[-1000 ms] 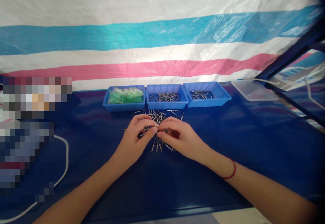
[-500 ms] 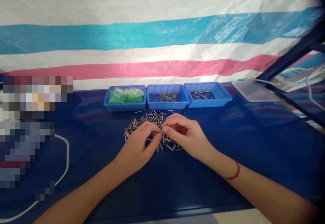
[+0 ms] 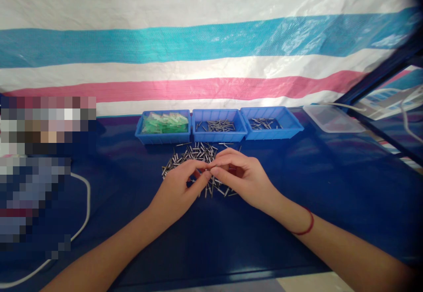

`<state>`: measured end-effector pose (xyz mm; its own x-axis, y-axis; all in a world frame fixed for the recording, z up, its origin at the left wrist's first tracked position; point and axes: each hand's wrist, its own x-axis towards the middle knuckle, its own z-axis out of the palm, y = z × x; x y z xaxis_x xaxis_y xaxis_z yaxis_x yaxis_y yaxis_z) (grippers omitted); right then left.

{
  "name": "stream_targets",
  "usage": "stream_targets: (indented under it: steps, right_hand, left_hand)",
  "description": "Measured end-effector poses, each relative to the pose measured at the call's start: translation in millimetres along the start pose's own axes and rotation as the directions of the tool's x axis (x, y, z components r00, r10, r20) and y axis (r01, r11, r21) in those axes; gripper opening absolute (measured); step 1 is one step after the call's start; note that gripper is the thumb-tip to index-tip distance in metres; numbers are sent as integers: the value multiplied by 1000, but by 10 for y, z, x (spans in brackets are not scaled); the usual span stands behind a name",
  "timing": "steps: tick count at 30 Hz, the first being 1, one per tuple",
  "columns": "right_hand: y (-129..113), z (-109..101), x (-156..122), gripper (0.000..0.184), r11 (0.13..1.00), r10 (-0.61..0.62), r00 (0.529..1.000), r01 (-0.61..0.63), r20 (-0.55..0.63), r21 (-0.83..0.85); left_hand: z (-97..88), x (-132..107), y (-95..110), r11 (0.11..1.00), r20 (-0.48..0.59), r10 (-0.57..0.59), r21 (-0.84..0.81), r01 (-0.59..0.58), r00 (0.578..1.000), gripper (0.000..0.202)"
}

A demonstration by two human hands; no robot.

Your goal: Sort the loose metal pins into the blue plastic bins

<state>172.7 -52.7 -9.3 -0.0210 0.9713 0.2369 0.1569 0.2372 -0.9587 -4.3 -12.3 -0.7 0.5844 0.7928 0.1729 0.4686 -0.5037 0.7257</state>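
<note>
Over a loose pile of small metal blind rivets point(image 3: 200, 151), both of my hands meet at the fingertips. My left hand point(image 3: 180, 184) is closed in a pinch, thumb and forefinger nearly touching. Opposite it, my right hand point(image 3: 246, 175) pinches too, its thumb and fingertips against the left ones. Whatever lies between the fingertips is hidden by them and too small to make out. Part of the pile is covered by my hands and fingers.
Behind the pile, three blue bins stand in a row: a left bin point(image 3: 161, 140) with green-and-clear packets point(image 3: 165, 123), a middle bin point(image 3: 220, 137) and a right bin point(image 3: 287, 129) with metal pieces. A clear plastic lid point(image 3: 332, 120) lies right; a white cable point(image 3: 88, 199) curves left.
My hands have drawn slightly closer at the fingertips, closing the small gap between them. The bins and pile stay in place; the view has shifted very slightly.
</note>
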Motion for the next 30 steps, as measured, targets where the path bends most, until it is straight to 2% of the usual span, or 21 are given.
stream_targets:
  steps: [3, 6, 9, 11, 13, 16, 17, 19, 22, 25, 30]
  right_hand:
    - [6, -27, 11, 15, 992, -17, 1000, 20, 22, -123]
    - [-2, -45, 19, 17, 952, -87, 994, 101, 63, -288]
    - [-17, -61, 33, 18, 920, -131, 984, 166, 121, -354]
    - [-9, -106, 63, 20, 932, -118, 993, 115, 12, -342]
    - [28, -207, 120, 23, 960, -77, 973, 13, -218, -280]
    - [121, -448, 247, 29, 994, 21, 852, -73, -523, -79]
    - [149, -533, 290, 29, 998, 50, 813, -69, -580, -10]
    - [185, -666, 358, 31, 992, 124, 786, -92, -605, 84]
    - [180, -714, 390, 34, 976, 212, 797, -142, -566, 165]
    - [152, -608, 353, 32, 970, 233, 843, -169, -484, 173]
    - [135, -388, 243, 25, 982, 175, 938, -188, -301, -14]
  left_hand:
    - [-12, 1, -7, 1000, -68, -5, 12, 6, 998, 11]
    - [-34, 2, -12, 1000, -123, 6, 31, -2, 992, 9]
    - [-69, 1, -20, 998, -112, 4, 63, 3, 994, 14]
    - [-108, 2, -33, 996, -80, -8, 89, 15, 997, 27]
    - [-163, 10, -55, 989, -39, -17, 145, 22, 999, 37]
    - [-267, 34, -101, 958, 37, 16, 287, -26, 999, 30]
    - [-301, 43, -117, 941, 68, 38, 334, -58, 997, 26]
    - [-357, 57, -150, 902, 146, 85, 410, -138, 986, 22]
    - [-387, 61, -196, 859, 257, 115, 459, -226, 959, 19]
    - [-361, 51, -232, 840, 302, 118, 477, -258, 946, 16]
    - [-283, 44, -254, 812, 309, 160, 498, -303, 937, 20]
